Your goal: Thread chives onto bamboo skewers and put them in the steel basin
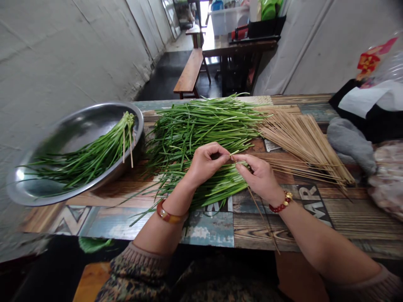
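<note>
My left hand [208,161] pinches the pale end of a garlic chive between thumb and fingertips. Close against it, my right hand [260,174] is closed, with a thin bamboo skewer [267,224] running down from under it toward the table's front edge. The fingertips hide the skewer's upper end. Beneath and behind both hands lies a large pile of garlic chives [204,126], leaves to the left and stems to the right. A spread of bamboo skewers [302,144] lies right of the pile, several reaching toward my right hand.
On the left, a steel basin [94,110] holds chives [94,155] threaded on two skewers. The patterned wooden table [208,230] carries a grey cloth-like bundle [349,140] and a plastic bag [385,176] at right. Beyond stand a bench [190,71] and another table [239,47].
</note>
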Motion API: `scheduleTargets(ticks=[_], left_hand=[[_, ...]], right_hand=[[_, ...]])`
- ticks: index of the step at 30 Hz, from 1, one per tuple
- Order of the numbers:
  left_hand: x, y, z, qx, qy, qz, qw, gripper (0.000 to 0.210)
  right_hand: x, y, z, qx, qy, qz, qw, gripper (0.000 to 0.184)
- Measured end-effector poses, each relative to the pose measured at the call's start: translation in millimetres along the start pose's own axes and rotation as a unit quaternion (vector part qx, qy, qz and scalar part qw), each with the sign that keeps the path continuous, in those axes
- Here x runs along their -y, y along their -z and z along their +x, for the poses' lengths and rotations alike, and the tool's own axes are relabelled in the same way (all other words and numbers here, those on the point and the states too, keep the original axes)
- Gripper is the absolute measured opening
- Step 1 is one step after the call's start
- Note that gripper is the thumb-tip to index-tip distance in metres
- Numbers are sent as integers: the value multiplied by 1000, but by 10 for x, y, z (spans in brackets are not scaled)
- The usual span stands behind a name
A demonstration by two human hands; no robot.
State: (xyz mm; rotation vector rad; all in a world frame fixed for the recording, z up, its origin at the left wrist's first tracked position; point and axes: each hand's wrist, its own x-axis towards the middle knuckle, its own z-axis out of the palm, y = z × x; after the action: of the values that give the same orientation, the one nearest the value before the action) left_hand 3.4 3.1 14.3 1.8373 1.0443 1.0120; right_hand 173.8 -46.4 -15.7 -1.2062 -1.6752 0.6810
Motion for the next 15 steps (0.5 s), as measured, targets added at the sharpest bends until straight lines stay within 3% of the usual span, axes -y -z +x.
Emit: scheduleTargets(ticks=[15], left_hand=[[-5, -23, -1, -17, -2, 24, 1000, 8]], right_hand=[[2, -10, 4, -6, 9, -11, 1000, 27]])
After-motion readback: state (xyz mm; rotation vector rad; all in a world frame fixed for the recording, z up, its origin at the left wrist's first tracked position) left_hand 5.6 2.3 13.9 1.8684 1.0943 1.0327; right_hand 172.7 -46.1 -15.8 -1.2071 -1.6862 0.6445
